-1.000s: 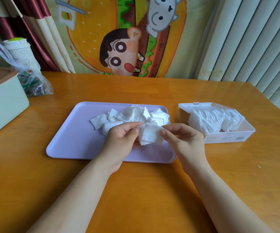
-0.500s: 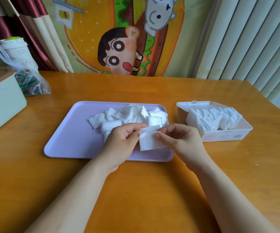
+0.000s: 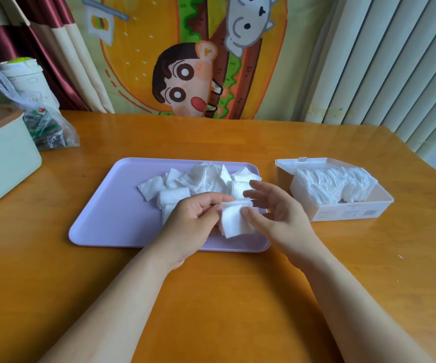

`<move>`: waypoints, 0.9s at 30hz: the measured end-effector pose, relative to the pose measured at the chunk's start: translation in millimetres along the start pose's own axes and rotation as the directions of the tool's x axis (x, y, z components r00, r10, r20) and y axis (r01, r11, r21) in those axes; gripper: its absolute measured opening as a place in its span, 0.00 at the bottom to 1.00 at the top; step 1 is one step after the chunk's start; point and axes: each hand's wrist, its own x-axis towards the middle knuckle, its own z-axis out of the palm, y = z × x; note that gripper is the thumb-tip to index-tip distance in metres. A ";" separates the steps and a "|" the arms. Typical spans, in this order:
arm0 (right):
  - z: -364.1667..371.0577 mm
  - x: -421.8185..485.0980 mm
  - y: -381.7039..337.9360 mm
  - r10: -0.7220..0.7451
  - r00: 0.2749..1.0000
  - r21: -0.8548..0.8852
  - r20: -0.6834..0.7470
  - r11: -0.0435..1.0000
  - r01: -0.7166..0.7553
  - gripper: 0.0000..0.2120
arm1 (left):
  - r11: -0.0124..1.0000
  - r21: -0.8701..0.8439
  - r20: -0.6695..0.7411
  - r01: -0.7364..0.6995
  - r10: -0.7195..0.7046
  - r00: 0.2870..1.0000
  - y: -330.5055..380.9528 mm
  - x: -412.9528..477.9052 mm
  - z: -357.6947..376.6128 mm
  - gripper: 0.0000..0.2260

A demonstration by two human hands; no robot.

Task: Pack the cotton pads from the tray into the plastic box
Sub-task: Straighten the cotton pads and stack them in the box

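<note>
Reaching in with both bare forearms over the orange wooden table (image 3: 211, 297) to the near edge of the flat lilac plastic tray (image 3: 106, 213). Meeting above the tray's near right part: left hand (image 3: 193, 218) knuckles up, right hand (image 3: 277, 213) palm turned inward, fingers aimed at the tray's far side.

Versus half a second back: right fingers unfurled from a curled pinch, now spread and motion-blurred. Left grip unchanged.

Pinching the small stack of white square cotton pads (image 3: 237, 221) at its upper left corner with left thumb and forefinger. Right hand wide, thumb just touching the stack's face; contact of the fingers behind unclear.

Loose heap of white cotton pads (image 3: 201, 179) on the tray's far right half. Right of the tray, apart from it: clear rectangular plastic box (image 3: 353, 213), lid laid open, with a row of white pads (image 3: 334, 184) on edge inside.
</note>
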 end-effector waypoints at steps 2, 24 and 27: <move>0.9 -1.1 0.4 0.013 0.999 0.008 0.037 1.000 -0.013 0.15 | 0.999 -0.054 0.022 -0.008 0.009 1.000 0.9 -0.7 -1.2 0.08; 29.6 10.1 -8.0 0.112 0.993 -0.274 -0.042 0.954 -0.119 0.06 | 0.570 0.819 -0.183 0.061 0.158 0.970 -15.3 -0.8 -56.6 0.07; 34.4 14.7 -8.6 0.094 0.992 -0.278 -0.079 0.954 -0.112 0.05 | 0.598 0.802 -0.117 -0.007 0.168 0.979 -16.7 -0.7 -45.9 0.07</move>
